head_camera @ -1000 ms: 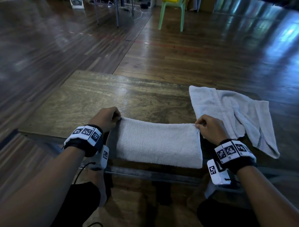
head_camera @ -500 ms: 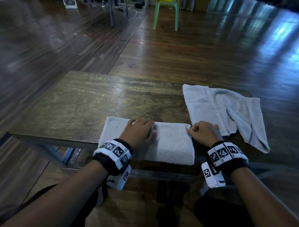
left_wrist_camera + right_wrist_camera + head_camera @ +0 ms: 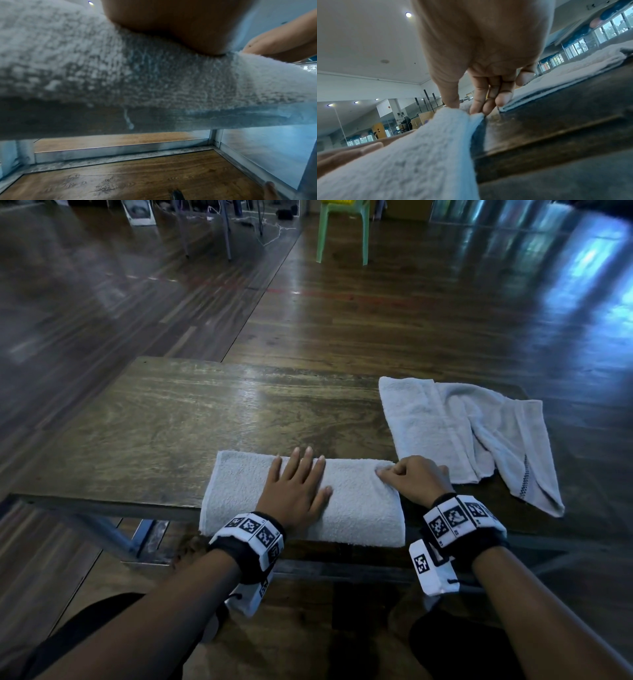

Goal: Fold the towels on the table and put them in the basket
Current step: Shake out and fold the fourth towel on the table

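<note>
While the pale grey terry towel folded into a long strip (image 3: 359, 501) lies along the near edge of the dark wooden table (image 3: 171, 433), its front hem just overhanging that edge, the left hand (image 3: 296, 491) lies flat across its middle with fingers straight and spread, most likely to pin the cloth and mark the line for the next fold. At the strip's right end the right hand (image 3: 416, 479) has its fingers curled, thumb and fingertips (image 3: 476, 108) pinching the far right corner of the towel and lifting it slightly off the wood, which suits carrying that end over the flat hand. To the right, just beyond the right hand and close to the strip without clearly touching it, a second pale towel lying loosely rumpled with a stitched border (image 3: 479, 436) waits on the table, one corner hanging past the table's edge; it does not block the fold. Beyond the table are a dark glossy plank floor (image 3: 411, 320) and a light green plastic chair (image 3: 342, 231). No basket shows in any view, so where the folded towel must go cannot be told
</note>
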Demonstrator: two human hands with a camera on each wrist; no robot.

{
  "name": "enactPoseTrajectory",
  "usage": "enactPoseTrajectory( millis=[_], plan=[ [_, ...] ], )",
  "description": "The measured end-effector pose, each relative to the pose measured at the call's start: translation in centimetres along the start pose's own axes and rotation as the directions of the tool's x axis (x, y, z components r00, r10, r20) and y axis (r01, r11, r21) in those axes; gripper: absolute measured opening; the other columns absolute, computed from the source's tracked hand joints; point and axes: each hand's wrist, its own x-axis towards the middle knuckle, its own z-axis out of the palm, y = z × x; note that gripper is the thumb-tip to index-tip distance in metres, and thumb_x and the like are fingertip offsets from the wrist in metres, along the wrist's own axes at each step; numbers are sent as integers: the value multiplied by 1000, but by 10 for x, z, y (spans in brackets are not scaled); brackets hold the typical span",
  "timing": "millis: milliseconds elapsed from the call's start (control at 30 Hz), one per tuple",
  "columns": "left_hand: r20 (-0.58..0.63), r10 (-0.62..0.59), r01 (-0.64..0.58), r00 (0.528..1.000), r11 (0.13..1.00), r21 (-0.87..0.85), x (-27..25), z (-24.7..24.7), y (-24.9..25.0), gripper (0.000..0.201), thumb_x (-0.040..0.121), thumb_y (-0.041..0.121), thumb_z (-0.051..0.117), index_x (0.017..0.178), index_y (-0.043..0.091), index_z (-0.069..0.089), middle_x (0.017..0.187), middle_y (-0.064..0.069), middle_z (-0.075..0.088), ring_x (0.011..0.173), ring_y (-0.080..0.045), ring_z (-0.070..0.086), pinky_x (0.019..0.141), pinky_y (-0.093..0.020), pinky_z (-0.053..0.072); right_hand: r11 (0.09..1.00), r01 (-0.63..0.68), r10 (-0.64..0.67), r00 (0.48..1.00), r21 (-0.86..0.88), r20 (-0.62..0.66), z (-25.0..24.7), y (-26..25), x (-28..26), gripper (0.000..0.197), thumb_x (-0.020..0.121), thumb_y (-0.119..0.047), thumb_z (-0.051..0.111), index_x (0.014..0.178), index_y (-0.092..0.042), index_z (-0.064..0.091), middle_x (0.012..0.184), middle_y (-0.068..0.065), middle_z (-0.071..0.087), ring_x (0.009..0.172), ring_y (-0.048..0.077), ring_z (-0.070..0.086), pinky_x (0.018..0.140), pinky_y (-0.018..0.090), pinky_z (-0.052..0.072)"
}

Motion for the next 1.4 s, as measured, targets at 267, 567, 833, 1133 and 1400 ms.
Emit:
enactPoseTrajectory(
  millis=[267,567,833,1133,1400],
  plan=[
    [-3,0,0,1000,1000,-18,0,1,0,79,83,60,-10,150,23,5,159,-4,1,146,-22,-5,117,-48,-2,989,-36,46,997,144,-66,-8,-1,-2,33,88,-35,57,66,-12,66,72,0,65,78,13,54,95,41,31],
    [-9,0,0,1000,1000,-5,1,1,1,78,82,56,-9,150,22,6,159,-4,2,146,-23,-3,117,-48,-1,978,-123,163,956,171,-243,-26,5,-4,22,87,-32,54,69,-20,60,71,-7,56,78,16,49,96,41,31],
    [9,0,0,1000,1000,-5,2,2,0,78,81,57,-10,150,22,3,159,-4,0,146,-22,-5,117,-48,-1,997,-74,75,997,36,-24,-6,2,-10,31,90,-40,54,84,-14,68,87,1,67,83,17,54,97,42,28],
    [-20,-62,62,998,997,-35,-12,-16,-16,83,78,53,-13,150,13,3,158,-10,-4,146,-21,-10,114,-47,-16,980,168,-192,947,-110,-258,4,-26,-24,26,90,-27,50,114,-17,53,114,4,56,108,20,48,93,37,33],
    [34,-132,134,991,989,-66,-24,-6,-12,83,76,57,-13,150,26,5,159,-4,-1,146,-21,-3,116,-50,0,919,345,-323,936,-190,140,52,-59,-50,58,99,-46,24,150,-22,10,159,3,3,146,19,1,117,40,3]
  ],
)
